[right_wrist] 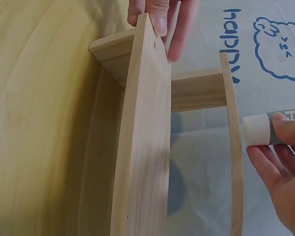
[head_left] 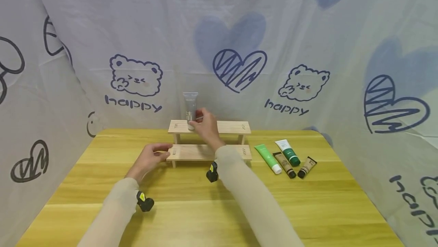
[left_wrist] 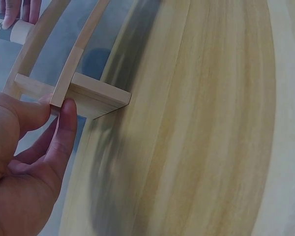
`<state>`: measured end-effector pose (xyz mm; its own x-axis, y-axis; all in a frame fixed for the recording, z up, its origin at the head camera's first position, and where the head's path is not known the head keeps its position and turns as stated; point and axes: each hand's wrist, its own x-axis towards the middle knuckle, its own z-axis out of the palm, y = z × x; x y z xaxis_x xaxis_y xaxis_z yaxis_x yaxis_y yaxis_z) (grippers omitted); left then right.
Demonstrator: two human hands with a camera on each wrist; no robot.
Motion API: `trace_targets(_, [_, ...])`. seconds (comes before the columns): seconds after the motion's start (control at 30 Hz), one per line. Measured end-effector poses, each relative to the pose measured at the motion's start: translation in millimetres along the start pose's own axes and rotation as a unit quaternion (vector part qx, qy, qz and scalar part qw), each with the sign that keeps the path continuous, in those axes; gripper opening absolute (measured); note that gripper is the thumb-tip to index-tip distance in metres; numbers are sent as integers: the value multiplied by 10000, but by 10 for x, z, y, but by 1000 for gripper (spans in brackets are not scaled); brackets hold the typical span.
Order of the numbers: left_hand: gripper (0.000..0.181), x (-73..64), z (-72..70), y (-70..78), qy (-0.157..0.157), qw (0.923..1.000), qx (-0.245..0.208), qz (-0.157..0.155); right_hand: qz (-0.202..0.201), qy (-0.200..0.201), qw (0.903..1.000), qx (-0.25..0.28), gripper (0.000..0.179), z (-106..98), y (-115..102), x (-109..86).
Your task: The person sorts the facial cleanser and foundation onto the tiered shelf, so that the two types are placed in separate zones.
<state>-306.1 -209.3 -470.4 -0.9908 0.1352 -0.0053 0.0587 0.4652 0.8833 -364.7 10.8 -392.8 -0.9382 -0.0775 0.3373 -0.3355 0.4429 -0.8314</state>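
Observation:
A grey tube (head_left: 190,106) with a white cap stands upright, cap down, at the upper step of a two-tier wooden rack (head_left: 195,152). My right hand (head_left: 207,126) pinches it low, between thumb and fingers. In the right wrist view the white cap (right_wrist: 257,130) is right at the upper board's edge. Down at the lower step, my left hand (head_left: 149,158) grips the left end of the board; in the left wrist view its thumb and fingers close on the board's end (left_wrist: 64,88) from both sides.
Right of the rack, several tubes lie on the wooden table (head_left: 191,209): a light green tube (head_left: 268,158), a white and dark green tube (head_left: 288,152), a brown tube (head_left: 284,165) and a smaller tan tube (head_left: 307,167). A printed cloth (head_left: 184,30) hangs behind the rack and along both sides.

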Motion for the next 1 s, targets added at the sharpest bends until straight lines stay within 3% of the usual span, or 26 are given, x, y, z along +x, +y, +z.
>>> trace_targets(0.77, [40, -13, -3, 32, 26, 9999, 104, -79, 8, -85, 10000, -40, 36, 13, 48, 2])
trace_targets(1.0, [41, -9, 13, 11, 9, 9999, 37, 97, 160, -155, 9997, 117, 46, -44, 85, -14])
